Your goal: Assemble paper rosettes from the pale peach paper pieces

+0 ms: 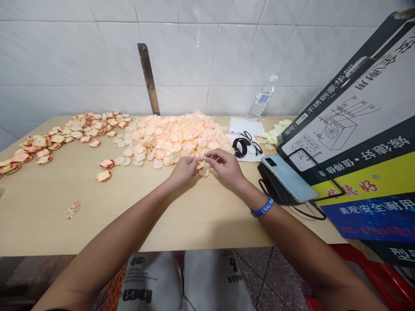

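Bright light glares on wall tiles (197, 52); the right hand (225, 168) casts a soft shadow.

a craft workroom — tiled wall (194, 52), table (65, 216) heaped with rosettes (168, 138)

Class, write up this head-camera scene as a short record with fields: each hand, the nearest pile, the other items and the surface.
Left hand: fingertips pinching a small rosette
Right hand: pinching the same rosette from the other side
Nearest pile: pale rosettes, just beyond the hands
Farther left: red-edged rosettes, scattered
Right wrist: blue wristband
Right of hands: phone, lying on a black case
Surface: wooden table
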The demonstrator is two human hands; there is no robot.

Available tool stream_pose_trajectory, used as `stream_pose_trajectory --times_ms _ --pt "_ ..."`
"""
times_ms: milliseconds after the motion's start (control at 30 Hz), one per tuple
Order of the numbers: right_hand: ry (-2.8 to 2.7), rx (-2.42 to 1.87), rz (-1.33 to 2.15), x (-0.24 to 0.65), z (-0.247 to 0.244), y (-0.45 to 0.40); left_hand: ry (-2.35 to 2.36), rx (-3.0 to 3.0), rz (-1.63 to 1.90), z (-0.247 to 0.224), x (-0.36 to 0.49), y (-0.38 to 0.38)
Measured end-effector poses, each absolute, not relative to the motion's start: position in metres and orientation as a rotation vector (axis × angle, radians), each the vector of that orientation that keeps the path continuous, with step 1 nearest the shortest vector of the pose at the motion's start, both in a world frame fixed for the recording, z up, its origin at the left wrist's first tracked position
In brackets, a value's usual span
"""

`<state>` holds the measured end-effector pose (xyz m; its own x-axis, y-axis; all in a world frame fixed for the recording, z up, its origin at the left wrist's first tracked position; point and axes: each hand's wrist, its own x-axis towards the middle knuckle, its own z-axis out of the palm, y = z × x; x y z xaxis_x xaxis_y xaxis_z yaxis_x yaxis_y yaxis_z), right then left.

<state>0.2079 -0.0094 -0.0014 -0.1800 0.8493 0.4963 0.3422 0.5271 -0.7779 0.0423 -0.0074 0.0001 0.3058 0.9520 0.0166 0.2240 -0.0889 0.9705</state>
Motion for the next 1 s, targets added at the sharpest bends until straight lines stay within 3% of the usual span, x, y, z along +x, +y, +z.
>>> stream_pose_trajectory --times_ms 133,300,500,600,767,1000 --pt "-1.742 -0.993 0.758 0.204 -0.004 -0.010 1.186 1.650 0.877 -0.003 0.039 -0.007" --pt "-1.739 -1.058 0.667 0.197 -0.011 -0.009 1.183 1.732 0.890 -0.005 0.039 -0.008" --pt "-1.348 -1.094 0.824 0.217 -0.011 0.010 1.181 1.795 0.883 -0.002 0.043 -0.011" --pt "-1.298 -1.176 0.577 0.237 -0.007 0.024 1.206 1.839 0.848 -0.003 0.043 -0.012" --pt "-1.771 -1.224 0.076 0.251 -0.007 0.035 1.185 1.822 0.868 -0.003 0.041 -0.011" --pt "-1.752 -1.106 0.117 0.236 -0.005 0.015 1.287 1.653 0.931 -0.004 0.040 -0.006"
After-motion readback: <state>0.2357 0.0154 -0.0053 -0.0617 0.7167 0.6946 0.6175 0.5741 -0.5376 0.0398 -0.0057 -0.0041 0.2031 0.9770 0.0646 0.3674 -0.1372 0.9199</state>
